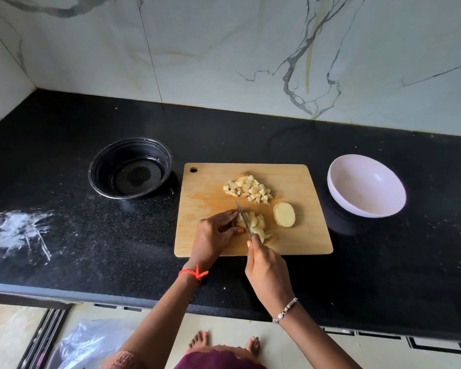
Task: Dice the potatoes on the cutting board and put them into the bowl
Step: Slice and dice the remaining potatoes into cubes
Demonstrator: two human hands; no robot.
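A wooden cutting board [210, 203] lies on the black counter. A pile of diced potato [248, 189] sits at its middle back. An uncut potato half [284, 214] lies flat to the right of the hands. My left hand [216, 234] holds down the end of a partly sliced potato [256, 222] with curled fingers. My right hand [268, 270] grips the handle of a knife [242, 215], whose blade stands in the potato right beside my left fingertips. The white bowl [367, 186] stands empty to the right of the board.
A black bowl [129, 169] holding some water stands left of the board. A white powdery smear [19, 230] marks the counter at the far left. A marble wall backs the counter. A plastic bag [85, 344] lies on the floor below the counter's front edge.
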